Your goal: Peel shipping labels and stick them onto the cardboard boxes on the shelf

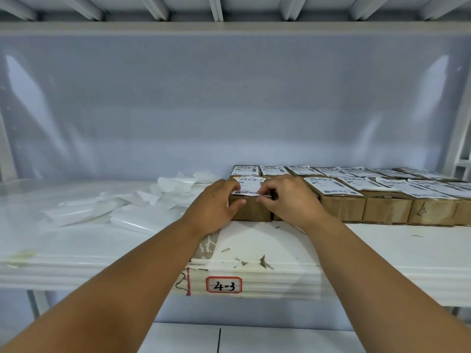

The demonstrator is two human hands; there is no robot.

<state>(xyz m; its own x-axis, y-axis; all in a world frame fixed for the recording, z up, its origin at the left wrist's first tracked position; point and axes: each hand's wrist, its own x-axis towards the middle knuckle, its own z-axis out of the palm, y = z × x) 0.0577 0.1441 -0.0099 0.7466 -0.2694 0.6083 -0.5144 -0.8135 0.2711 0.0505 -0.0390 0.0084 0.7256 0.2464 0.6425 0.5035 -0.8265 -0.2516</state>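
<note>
On the white shelf (382,253), under the ribbed deck of the level above, a pale glossy back panel (229,98) fills most of the view. Cardboard boxes (382,200) sit in two rows along the right half of the shelf, packed side by side, each with a printed white label on top; some label edges curl up. Left of the boxes, a loose pile of white backing sheets (142,202) lies scattered on the shelf, just beside the box rows. Both bare forearms reach in from the bottom. Left hand (216,207) grips the front-left box (251,211) at the end of the near row, thumb against its front face, fingers curled over the top left edge. Right hand (288,197) is curled at the same box, fingertips pinching the near right edge of the shipping label (248,186), which lies on the box top with that edge lifted slightly. Shelf front edge carries scuffed paint and a small red-bordered tag (223,284) reading 4-3.
</note>
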